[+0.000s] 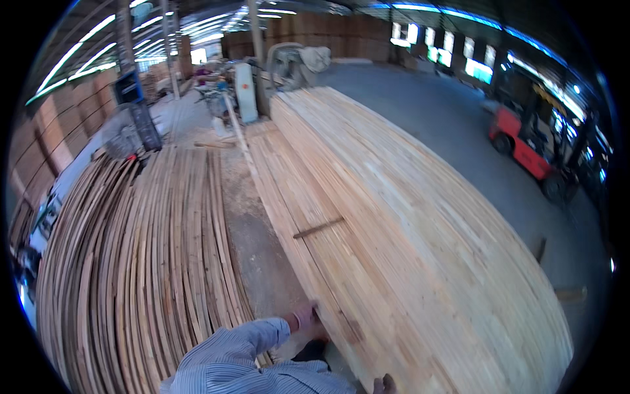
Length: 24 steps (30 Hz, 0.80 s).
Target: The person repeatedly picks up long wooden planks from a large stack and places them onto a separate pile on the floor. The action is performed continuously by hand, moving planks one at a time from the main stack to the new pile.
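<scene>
A long pale wooden board (287, 231) runs along the left side of the low stack of boards (328, 243). My left hand (305, 316), in a pinkish glove, is closed on the board's left edge, its fingertips partly hidden. At the bottom of the picture my right hand (386, 385) shows only a few dark, curled fingers, gripping near the board's close end; the rest is cut off. A thin dark stick (319, 228) lies crosswise on the low stack.
To the right rises a higher stack of pale boards (420, 217). Many narrow rough strips (151, 256) lie at the left. A sawdust-strewn floor gap (252, 243) separates them. Machinery (246, 92) stands at the far end, and a red forklift (525, 148) at the far right.
</scene>
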{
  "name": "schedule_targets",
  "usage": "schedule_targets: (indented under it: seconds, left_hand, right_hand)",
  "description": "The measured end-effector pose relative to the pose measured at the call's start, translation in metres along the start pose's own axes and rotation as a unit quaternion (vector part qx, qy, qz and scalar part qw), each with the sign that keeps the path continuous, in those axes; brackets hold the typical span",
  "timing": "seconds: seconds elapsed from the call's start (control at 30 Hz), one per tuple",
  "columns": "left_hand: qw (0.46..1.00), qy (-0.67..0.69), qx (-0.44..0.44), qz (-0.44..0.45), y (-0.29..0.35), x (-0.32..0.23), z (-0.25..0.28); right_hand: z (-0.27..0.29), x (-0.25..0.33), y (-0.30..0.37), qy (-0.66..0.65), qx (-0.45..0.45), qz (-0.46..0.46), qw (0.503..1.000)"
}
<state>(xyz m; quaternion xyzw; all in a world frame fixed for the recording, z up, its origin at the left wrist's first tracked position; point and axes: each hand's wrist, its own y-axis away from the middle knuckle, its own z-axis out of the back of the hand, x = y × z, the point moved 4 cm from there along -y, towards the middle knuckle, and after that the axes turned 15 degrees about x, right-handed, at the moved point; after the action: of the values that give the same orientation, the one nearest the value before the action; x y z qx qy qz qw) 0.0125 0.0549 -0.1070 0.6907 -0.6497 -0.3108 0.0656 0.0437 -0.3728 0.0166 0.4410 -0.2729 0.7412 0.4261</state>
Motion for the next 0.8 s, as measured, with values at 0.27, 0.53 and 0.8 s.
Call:
schedule_targets:
  seconds: [0.27, 0.53, 0.8]
  left_hand:
    - [0.998, 0.014, 0.03, -0.059, -0.001, -0.039, 0.018]
    - [0.993, 0.051, -0.107, 0.002, 0.051, 0.03, 0.02]
    - [0.981, 0.085, -0.055, 0.163, 0.082, 0.08, 0.111]
  right_hand:
    - [0.019, -0.045, 0.091, -0.042, 0.016, -0.289, 0.956]
    - [-0.003, -0.074, 0.143, -0.016, 0.049, -0.379, 0.924]
    - [0.022, -0.056, 0.109, 0.032, 0.088, -0.36, 0.928]
